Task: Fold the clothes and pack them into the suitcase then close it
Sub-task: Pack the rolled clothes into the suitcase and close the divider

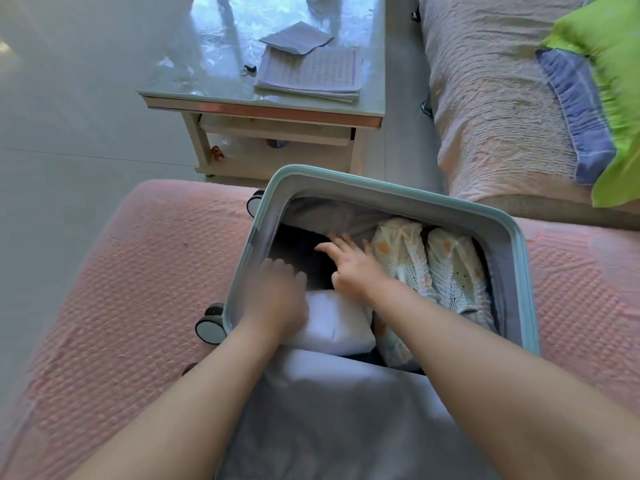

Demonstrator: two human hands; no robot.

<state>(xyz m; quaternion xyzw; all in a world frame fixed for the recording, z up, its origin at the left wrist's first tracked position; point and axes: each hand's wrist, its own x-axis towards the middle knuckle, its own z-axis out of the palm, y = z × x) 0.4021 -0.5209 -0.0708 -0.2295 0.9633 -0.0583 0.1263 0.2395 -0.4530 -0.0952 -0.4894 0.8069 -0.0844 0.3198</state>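
The open suitcase [391,192] lies on the pink-covered sofa [131,271], close to its far edge, with its wheels facing the sofa's left end. Both hands are inside it. The left hand [278,296] rests on a white folded garment [339,327] at the near left of the case. It is motion-blurred, so I cannot tell whether its fingers grip the cloth. The right hand [349,268] lies flat with its fingers spread on a dark garment [298,244] beyond the white one and holds nothing. Two patterned rolled garments [401,251] fill the right side. A grey fabric panel [329,410] covers the near end. Beyond the sofa, papers [311,71] lie on a desk [194,81].
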